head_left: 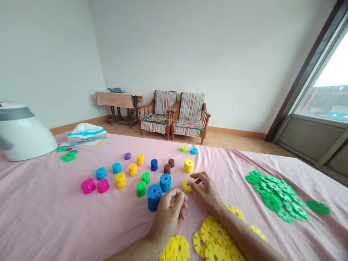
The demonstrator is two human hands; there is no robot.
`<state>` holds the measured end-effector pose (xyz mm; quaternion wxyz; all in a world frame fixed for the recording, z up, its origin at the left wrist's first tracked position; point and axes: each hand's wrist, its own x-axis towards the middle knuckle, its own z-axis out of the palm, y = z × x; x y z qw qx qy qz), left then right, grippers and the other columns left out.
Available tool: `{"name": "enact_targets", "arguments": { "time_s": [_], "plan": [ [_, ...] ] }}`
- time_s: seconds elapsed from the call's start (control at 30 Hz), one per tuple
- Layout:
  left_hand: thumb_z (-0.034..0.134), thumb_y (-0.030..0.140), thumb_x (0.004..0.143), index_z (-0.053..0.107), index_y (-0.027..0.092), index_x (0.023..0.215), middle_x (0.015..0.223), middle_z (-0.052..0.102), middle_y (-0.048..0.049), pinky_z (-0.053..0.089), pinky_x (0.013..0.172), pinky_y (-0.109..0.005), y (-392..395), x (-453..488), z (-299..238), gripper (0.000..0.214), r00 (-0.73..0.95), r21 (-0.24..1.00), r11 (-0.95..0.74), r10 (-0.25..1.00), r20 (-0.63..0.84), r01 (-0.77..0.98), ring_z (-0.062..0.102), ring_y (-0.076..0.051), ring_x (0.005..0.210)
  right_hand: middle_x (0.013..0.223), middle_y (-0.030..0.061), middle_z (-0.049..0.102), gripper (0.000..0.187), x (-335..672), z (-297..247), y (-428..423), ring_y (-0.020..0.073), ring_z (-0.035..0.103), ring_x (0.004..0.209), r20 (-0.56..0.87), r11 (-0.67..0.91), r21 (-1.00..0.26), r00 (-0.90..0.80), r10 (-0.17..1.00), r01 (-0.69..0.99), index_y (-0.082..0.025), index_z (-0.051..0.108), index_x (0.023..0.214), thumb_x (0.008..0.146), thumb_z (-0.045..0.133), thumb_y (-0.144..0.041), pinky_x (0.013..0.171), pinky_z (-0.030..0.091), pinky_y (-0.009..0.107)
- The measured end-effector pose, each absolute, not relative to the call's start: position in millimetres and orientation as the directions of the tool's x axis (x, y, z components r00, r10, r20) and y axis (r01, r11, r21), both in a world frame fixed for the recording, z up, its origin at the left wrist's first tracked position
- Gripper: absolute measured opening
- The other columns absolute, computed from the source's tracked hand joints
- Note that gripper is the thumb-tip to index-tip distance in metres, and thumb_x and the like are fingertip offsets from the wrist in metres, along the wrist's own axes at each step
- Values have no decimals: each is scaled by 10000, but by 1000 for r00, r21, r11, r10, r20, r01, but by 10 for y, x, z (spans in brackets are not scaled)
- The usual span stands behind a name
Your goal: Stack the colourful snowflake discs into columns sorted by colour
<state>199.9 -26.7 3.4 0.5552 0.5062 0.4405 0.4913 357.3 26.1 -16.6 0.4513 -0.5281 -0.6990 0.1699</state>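
Right hand [206,192] half open, fingertips [191,182] at a short yellow stack of plastic snowflake discs [186,186], contact unconfirmed; left hand [169,214] curled, any contents hidden, just beside a blue disc stack [154,197]. Pink bedsheet [40,203] carries seventeen further disc stacks [132,169]. Loose yellow discs [214,235] are cut off by the frame and partly under the right forearm [244,239], uncountable, as are the heaped green discs [277,195]

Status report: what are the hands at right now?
Right hand open at small yellow stack. Left hand curled beside blue stack. Loose yellow discs below.
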Motion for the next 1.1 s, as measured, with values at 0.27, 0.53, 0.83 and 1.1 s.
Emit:
{"name": "enact_targets", "arguments": {
  "time_s": [0.27, 0.53, 0.83, 1.1],
  "plan": [
    [516, 433, 814, 498, 157, 692, 583, 520, 29, 351, 415, -169, -299, 2008, 72, 303, 148, 995, -88, 985, 93, -42, 454, -66, 423, 669, 61, 615, 447, 3791, -112, 364, 157, 557, 587, 423, 249, -788, 201, 884, 563, -152, 652, 698, 850, 411, -497, 554, 422, 256],
    [420, 365, 905, 498, 173, 742, 660, 526, 14, 431, 523, -203, -389, 1971, 53, 263, 279, 925, -330, 921, 272, 190, 512, -102, 545, 504, 28, 563, 499, 3908, -169, 464, 141, 509, 444, 179, 60, -936, 325, 929, 347, -165, 590, 540, 745, 461, -601, 435, 366, 236],
    [505, 375, 865, 583, 220, 1065, 1051, 615, -59, 436, 896, -342, -635, 1835, 376, 265, 699, 499, -725, 655, 286, 475, 548, -215, 995, 467, 4, 526, 440, 3919, -103, 437, 119, 466, 412, 170, 63, -951, 345, 923, 302, -164, 582, 533, 719, 484, -550, 408, 317, 226],
    [443, 386, 889, 148, 347, 1430, 1419, 397, -34, 329, 1026, -453, -1017, 1264, -358, 618, 662, 68, -734, 645, 381, 676, 373, -305, 1268, 450, 6, 517, 447, 3906, -107, 458, 114, 453, 405, 157, 67, -965, 351, 923, 255, -161, 582, 521, 688, 519, -570, 396, 307, 219]
  ]
}}
